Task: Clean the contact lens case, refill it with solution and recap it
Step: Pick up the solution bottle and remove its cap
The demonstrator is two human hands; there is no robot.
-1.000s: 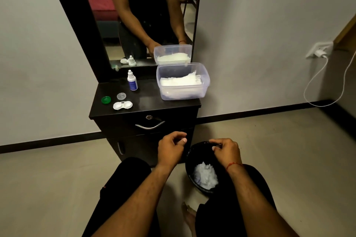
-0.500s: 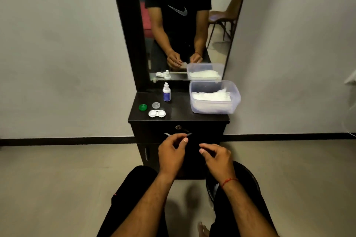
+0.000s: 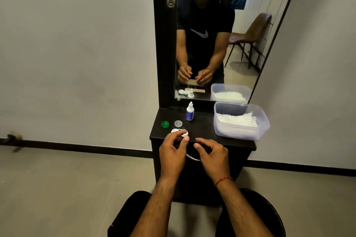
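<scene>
Your left hand (image 3: 174,152) curls at the white twin-well plastic lens case (image 3: 178,131) on the dark worktop (image 3: 202,131); I cannot tell whether it grips. Your right hand (image 3: 212,155) is loosely curled and empty. The green round cap (image 3: 165,124) and clear round cap (image 3: 178,123) lie off, just beyond the left hand: refill and recapping are judged pending.

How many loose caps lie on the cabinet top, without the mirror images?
2. The green cap near the left edge, the clear cap just right of it. The left hand could hide another.
</scene>
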